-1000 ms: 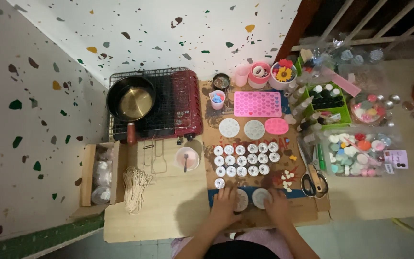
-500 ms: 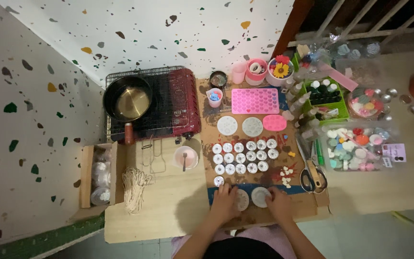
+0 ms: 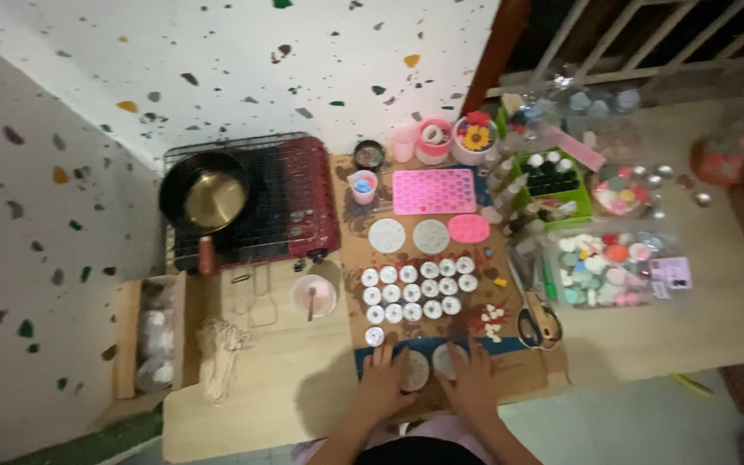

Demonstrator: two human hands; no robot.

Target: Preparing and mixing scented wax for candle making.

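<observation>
My left hand (image 3: 382, 381) rests on the cardboard mat (image 3: 350, 224) at the table's front edge, fingers touching a round white mould (image 3: 414, 370). My right hand (image 3: 474, 384) lies beside it, over a second round white mould (image 3: 448, 359). Whether either hand grips its mould cannot be told. Just beyond my fingers stand rows of several small round metal cups (image 3: 417, 288) with pale fillings. A few small white heart pieces (image 3: 493, 318) lie to the right of the cups.
A red portable stove (image 3: 256, 202) with a black pan (image 3: 202, 191) stands at the back left. A pink heart mould (image 3: 435, 190), scissors (image 3: 534, 323), a green tray of bottles (image 3: 553, 182), a clear box of coloured shapes (image 3: 613, 261), string (image 3: 217, 346) and a small cup (image 3: 313, 295) surround the mat.
The view has shifted, so everything sits lower and further left in the frame and looks blurrier. Both hands stay on the two round moulds.
</observation>
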